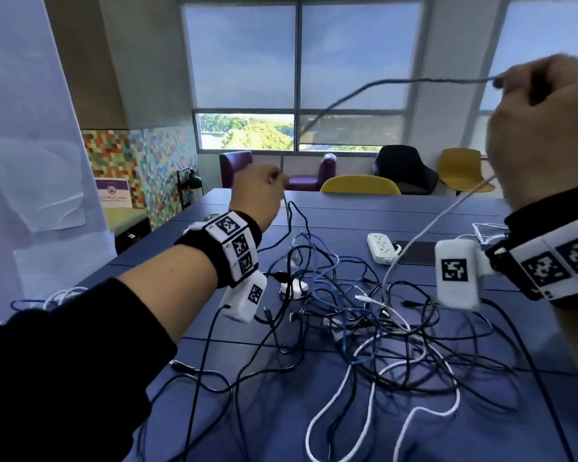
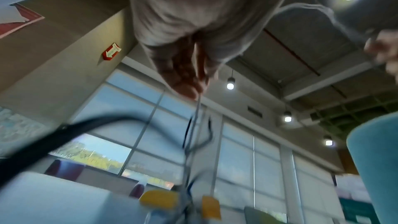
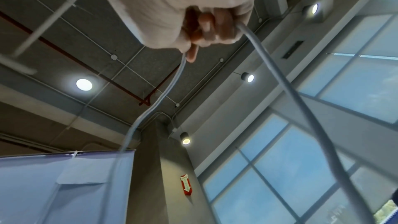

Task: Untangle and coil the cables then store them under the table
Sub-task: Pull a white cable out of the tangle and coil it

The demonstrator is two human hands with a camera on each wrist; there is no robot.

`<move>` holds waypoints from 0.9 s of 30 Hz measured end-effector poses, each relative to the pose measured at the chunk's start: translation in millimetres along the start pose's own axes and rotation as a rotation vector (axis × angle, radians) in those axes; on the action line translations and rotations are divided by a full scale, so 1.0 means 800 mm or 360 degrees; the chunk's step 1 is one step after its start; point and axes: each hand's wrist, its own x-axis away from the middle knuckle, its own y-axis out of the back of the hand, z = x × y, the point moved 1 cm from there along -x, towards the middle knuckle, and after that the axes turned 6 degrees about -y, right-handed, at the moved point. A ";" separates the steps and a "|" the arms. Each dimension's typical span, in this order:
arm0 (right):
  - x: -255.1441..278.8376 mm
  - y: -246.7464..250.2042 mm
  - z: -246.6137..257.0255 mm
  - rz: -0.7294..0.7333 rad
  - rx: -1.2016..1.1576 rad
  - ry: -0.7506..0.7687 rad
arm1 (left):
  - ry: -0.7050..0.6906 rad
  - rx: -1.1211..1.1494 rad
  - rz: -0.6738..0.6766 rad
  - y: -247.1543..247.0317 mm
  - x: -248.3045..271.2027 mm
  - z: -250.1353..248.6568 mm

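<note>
A tangle of black, blue and white cables [image 1: 364, 325] lies on the blue table [image 1: 447, 208]. My right hand [image 1: 544, 128] is raised high at the right and grips a pale grey cable [image 1: 397, 82], which arcs left and down toward my left hand [image 1: 261, 195]. The left hand pinches that cable above the tangle. In the right wrist view the fingers [image 3: 206, 28] curl round the grey cable [image 3: 286, 84], and a second strand [image 3: 155, 103] leaves the fist. In the left wrist view the fingertips [image 2: 189, 89] pinch a thin cable [image 2: 193, 125] hanging down.
A white power strip [image 1: 382, 246] and a dark flat device [image 1: 417, 252] lie at the table's far right. Yellow, black and purple chairs [image 1: 361, 185] stand behind the table under the windows. A white sheet [image 1: 30, 145] hangs at the left.
</note>
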 end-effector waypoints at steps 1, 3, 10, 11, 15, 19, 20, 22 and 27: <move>0.004 -0.002 -0.006 0.0105 0.0091 -0.0027 | -0.0048 0.0067 -0.0133 0.007 -0.005 -0.009; 0.016 -0.007 -0.022 0.0295 0.0260 -0.0051 | -0.0134 0.0106 -0.0311 0.022 -0.015 -0.028; 0.054 -0.036 -0.072 0.0809 0.0417 -0.0351 | -0.0299 0.0482 -0.0404 0.037 -0.010 -0.069; 0.062 -0.039 -0.078 0.0877 0.0447 -0.0406 | -0.0282 0.0596 -0.0441 0.039 -0.007 -0.073; 0.097 -0.039 -0.104 0.0972 0.0635 -0.0529 | -0.0359 0.0656 -0.0589 0.043 -0.002 -0.074; 0.115 -0.031 -0.095 0.1093 0.0779 -0.0483 | -0.0376 0.0219 -0.0119 0.023 0.013 -0.066; 0.117 -0.029 -0.085 0.1053 0.0719 -0.0466 | -0.0399 0.0101 0.0023 0.014 0.022 -0.065; 0.123 -0.024 -0.054 0.0913 0.0573 -0.0338 | -0.0443 -0.0029 0.0227 -0.006 0.038 -0.062; 0.122 -0.018 -0.014 0.1081 0.0705 -0.0262 | -0.0350 -0.0175 0.0359 -0.026 0.063 -0.058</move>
